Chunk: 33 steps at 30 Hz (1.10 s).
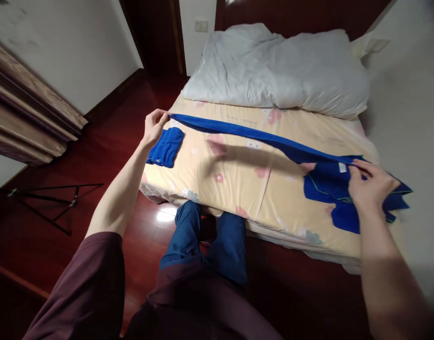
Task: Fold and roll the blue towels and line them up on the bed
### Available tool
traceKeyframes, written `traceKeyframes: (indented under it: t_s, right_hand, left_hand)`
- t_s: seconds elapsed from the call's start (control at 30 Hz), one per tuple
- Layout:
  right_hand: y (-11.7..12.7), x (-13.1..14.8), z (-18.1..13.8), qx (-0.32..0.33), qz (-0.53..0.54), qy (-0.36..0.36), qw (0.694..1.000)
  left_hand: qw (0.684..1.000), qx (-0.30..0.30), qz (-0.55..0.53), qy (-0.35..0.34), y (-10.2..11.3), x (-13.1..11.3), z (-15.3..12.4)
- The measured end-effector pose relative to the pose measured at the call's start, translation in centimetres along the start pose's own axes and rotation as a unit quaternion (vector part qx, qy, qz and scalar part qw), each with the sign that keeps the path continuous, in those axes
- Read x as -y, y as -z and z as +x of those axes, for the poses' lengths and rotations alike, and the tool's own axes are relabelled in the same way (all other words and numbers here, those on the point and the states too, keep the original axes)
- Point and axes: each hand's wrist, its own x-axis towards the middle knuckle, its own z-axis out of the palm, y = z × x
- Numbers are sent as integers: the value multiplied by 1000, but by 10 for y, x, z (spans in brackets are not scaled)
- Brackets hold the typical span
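A long blue towel (238, 128) is stretched sideways above the bed between my two hands. My left hand (155, 126) pinches its left end, and my right hand (371, 185) grips the other end near a small white label. Below and around my right hand lie more blue towels (318, 185) with green edging, loosely spread on the sheet. Just under my left hand rests a neat stack of folded blue towels (170, 147). How many layers the stretched towel has, I cannot tell.
The bed (234, 184) has a yellow patterned sheet and a bunched pale quilt (273, 71) at its far end. A black tripod (64, 203) stands on the dark red floor to the left, near a curtain (29, 113). A wall borders the bed's right side.
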Motion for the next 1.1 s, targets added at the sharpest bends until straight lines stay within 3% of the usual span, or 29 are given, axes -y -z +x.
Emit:
traceKeyframes:
  t_s: [0.1,0.2,0.37,0.43,0.5,0.6,0.67,0.77,0.9,1.1]
  right_hand:
    - [-32,-12,-33,13,28,-10,999]
    - [-68,-19,-73,69,36,-55,995]
    - [-119,-32,-144,160,60,-126,977]
    - [-131,-41,-166,180,62,-141,971]
    - [-138,-50,-181,183,54,-143,971]
    - [-139,-57,-191,175,27,-134,975]
    - [-134,-57,-194,181,1,-125,976]
    - [-119,-53,-201,196,-46,-101,974]
    - [-96,-45,-223,228,-95,-40,968]
    - [-81,-33,-256,266,-149,-23,952]
  left_hand:
    - [998,29,53,29,0,33,-26]
    - [985,75,133,76,-1,76,-59]
    - [920,241,272,145,-4,140,-117]
    - [895,308,303,113,-6,156,-134]
    - [869,358,341,36,-8,165,-144]
    - [826,395,395,-82,-15,166,-149]
    - [805,407,418,-108,-19,163,-149]
    - [802,409,424,-97,-15,160,-150]
    - [812,395,424,-74,5,159,-160]
    - [769,430,470,-54,19,151,-177]
